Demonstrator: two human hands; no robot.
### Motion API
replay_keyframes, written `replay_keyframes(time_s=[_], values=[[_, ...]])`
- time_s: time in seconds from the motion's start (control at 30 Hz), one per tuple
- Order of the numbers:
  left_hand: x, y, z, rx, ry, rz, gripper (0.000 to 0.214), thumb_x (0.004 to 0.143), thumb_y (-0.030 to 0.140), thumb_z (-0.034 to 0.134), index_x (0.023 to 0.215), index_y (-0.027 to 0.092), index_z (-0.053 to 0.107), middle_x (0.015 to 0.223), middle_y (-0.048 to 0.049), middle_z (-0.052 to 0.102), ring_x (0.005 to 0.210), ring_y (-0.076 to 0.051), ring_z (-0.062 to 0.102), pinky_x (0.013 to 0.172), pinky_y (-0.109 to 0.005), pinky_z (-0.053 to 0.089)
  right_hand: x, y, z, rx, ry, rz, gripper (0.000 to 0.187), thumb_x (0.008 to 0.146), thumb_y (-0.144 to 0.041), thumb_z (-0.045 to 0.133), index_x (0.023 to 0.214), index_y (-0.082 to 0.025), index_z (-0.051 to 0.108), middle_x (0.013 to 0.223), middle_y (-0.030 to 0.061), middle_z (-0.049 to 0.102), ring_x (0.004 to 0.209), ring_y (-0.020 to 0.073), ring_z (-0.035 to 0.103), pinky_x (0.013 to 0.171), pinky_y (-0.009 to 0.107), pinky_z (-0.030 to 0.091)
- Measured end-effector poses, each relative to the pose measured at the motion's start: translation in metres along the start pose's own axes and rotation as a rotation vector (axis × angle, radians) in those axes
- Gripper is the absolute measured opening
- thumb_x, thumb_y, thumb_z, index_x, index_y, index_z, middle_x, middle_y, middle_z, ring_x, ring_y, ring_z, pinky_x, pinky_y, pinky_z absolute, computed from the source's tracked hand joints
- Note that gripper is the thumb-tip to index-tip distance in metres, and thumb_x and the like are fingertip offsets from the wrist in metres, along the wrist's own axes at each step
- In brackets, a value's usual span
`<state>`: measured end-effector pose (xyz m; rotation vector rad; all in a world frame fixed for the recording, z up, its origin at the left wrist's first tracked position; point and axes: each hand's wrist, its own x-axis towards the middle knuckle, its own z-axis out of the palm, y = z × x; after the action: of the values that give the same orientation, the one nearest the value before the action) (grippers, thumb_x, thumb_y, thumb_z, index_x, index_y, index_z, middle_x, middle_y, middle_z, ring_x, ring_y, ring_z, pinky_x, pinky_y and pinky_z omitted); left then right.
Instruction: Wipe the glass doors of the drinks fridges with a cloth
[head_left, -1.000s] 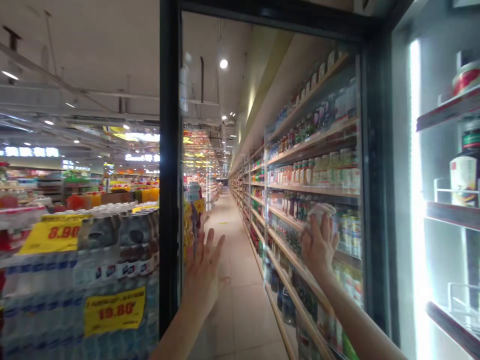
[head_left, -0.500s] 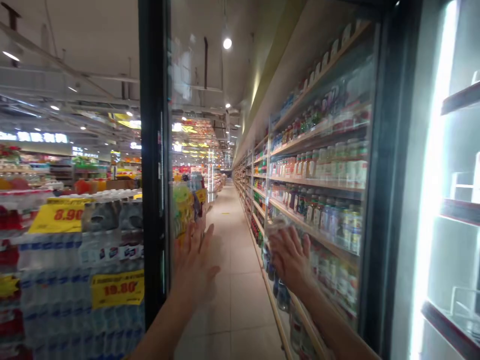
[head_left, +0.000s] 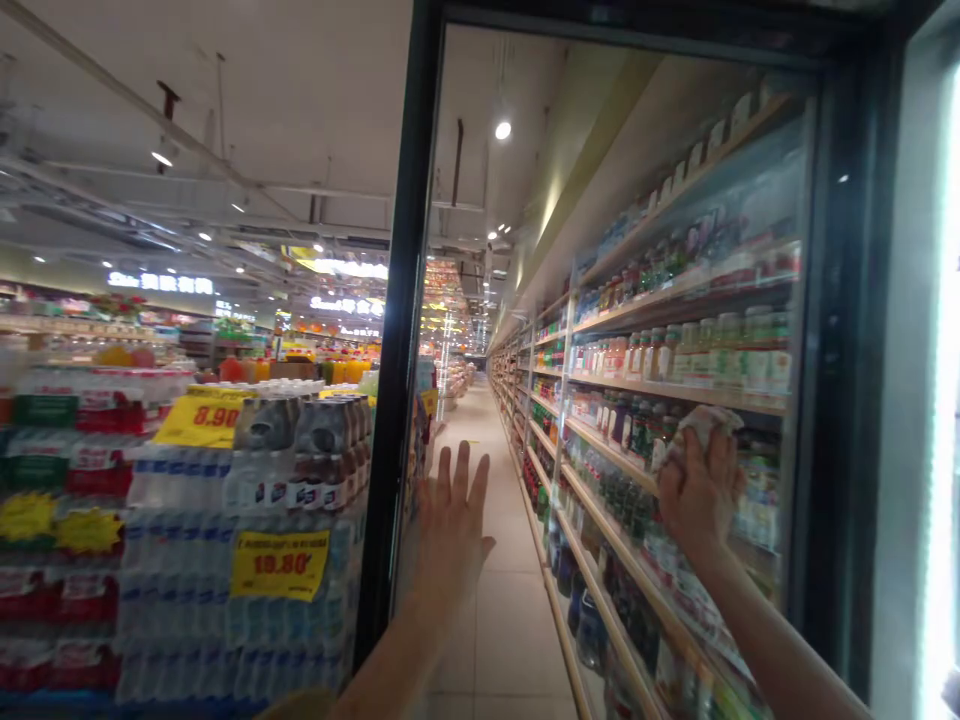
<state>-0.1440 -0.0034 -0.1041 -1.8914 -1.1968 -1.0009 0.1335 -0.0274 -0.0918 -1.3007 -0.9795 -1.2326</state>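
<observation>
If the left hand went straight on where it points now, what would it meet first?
Most likely the glass door: the left hand is raised toward it, fingers spread. Depth is unclear here, so it may be touching the glass.

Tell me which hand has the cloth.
The right hand: it holds a whitish cloth. The left hand is spread open, with no cloth visible.

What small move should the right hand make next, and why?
I'd probably slide the right hand leftward, cloth flat on the glass: the cloth is near the dark right-side frame, while uncovered glass lies between it and the spread left hand.
</observation>
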Motion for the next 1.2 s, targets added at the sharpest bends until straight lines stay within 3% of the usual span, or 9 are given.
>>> replay_keyframes(time_s=[0.17, 0.33, 0.5, 0.7, 0.87, 0.93, 1.0, 1.07, 1.2], values=[[0.000, 0.002, -0.004, -0.013, -0.006, -0.012, 0.098, 0.065, 0.036, 0.074, 0.145, 0.025, 0.017, 0.153, -0.0139, 0.016, 0.140, -0.035, 0.013, 0.106, -0.058, 0.029, -0.003, -0.014, 0.001, 0.122, -0.181, -0.434, 0.047, 0.085, -0.023, 0.043, 0.132, -0.027, 0.048, 0.142, 0.0081, 0.044, 0.134, 0.0257, 0.034, 0.109, 0.050, 0.023], [-0.001, 0.002, -0.006, 0.009, 0.017, -0.002, 0.096, 0.066, 0.034, 0.073, 0.145, 0.025, 0.019, 0.154, -0.0112, 0.016, 0.141, -0.034, 0.013, 0.105, -0.058, 0.030, 0.003, -0.023, 0.002, 0.031, -0.012, 0.001, 0.050, 0.086, -0.027, 0.039, 0.135, -0.018, 0.045, 0.146, 0.0155, 0.035, 0.136, 0.0333, 0.029, 0.104, 0.057, 0.027], [-0.004, -0.001, -0.006, 0.006, 0.084, 0.022, 0.096, 0.064, 0.037, 0.074, 0.144, 0.024, 0.023, 0.152, -0.0125, 0.021, 0.139, -0.035, 0.018, 0.103, -0.056, 0.034, 0.003, -0.062, 0.005, 0.216, -0.175, -0.625, 0.043, 0.085, -0.021, 0.045, 0.127, -0.030, 0.052, 0.137, 0.0032, 0.050, 0.135, 0.0214, 0.032, 0.112, 0.047, 0.016], [-0.010, -0.005, 0.002, 0.007, 0.129, 0.045, 0.099, 0.063, 0.033, 0.076, 0.144, 0.022, 0.020, 0.151, -0.0137, 0.025, 0.138, -0.034, 0.022, 0.102, -0.056, 0.036, 0.032, -0.053, 0.015, 0.109, 0.094, -0.141, 0.048, 0.087, -0.021, 0.042, 0.134, -0.016, 0.045, 0.146, 0.0158, 0.036, 0.138, 0.0303, 0.025, 0.107, 0.054, 0.022], [-0.011, -0.006, 0.006, 0.012, 0.153, 0.043, 0.100, 0.063, 0.032, 0.076, 0.145, 0.022, 0.019, 0.150, -0.0134, 0.027, 0.140, -0.033, 0.018, 0.103, -0.055, 0.036, 0.007, -0.057, 0.014, 0.240, -0.112, -0.803, 0.052, 0.083, -0.014, 0.045, 0.132, -0.033, 0.047, 0.136, -0.0002, 0.051, 0.137, 0.0193, 0.030, 0.114, 0.047, 0.015], [-0.011, -0.007, 0.010, 0.008, 0.172, 0.043, 0.102, 0.062, 0.033, 0.077, 0.145, 0.022, 0.018, 0.150, -0.0136, 0.028, 0.139, -0.034, 0.019, 0.103, -0.056, 0.037, 0.020, -0.046, 0.015, 0.185, -0.023, -0.658, 0.050, 0.085, -0.015, 0.044, 0.134, -0.029, 0.046, 0.138, 0.0049, 0.049, 0.136, 0.0218, 0.031, 0.112, 0.050, 0.016], [-0.012, -0.009, 0.013, -0.003, 0.182, 0.045, 0.105, 0.061, 0.031, 0.077, 0.145, 0.023, 0.016, 0.150, -0.0133, 0.028, 0.139, -0.034, 0.021, 0.101, -0.057, 0.038, 0.039, -0.037, 0.017, 0.097, 0.097, -0.329, 0.049, 0.087, -0.018, 0.042, 0.136, -0.019, 0.042, 0.142, 0.0147, 0.043, 0.137, 0.0279, 0.028, 0.108, 0.054, 0.021], [-0.013, -0.010, 0.015, -0.032, 0.185, 0.052, 0.106, 0.062, 0.028, 0.077, 0.145, 0.024, 0.013, 0.150, -0.0134, 0.026, 0.138, -0.034, 0.021, 0.101, -0.058, 0.038, 0.048, -0.039, 0.017, 0.080, 0.120, -0.255, 0.049, 0.087, -0.019, 0.042, 0.136, -0.016, 0.043, 0.143, 0.0170, 0.040, 0.139, 0.0299, 0.025, 0.107, 0.055, 0.024], [-0.005, 0.000, 0.009, -0.151, 0.284, 0.047, 0.088, 0.076, 0.018, 0.061, 0.146, 0.022, 0.008, 0.150, -0.0140, 0.026, 0.139, -0.033, 0.020, 0.102, -0.057, 0.038, 0.023, -0.071, 0.015, 0.258, -0.074, -0.786, 0.044, 0.084, -0.014, 0.045, 0.125, -0.029, 0.053, 0.137, 0.0024, 0.051, 0.138, 0.0210, 0.027, 0.112, 0.046, 0.022]])
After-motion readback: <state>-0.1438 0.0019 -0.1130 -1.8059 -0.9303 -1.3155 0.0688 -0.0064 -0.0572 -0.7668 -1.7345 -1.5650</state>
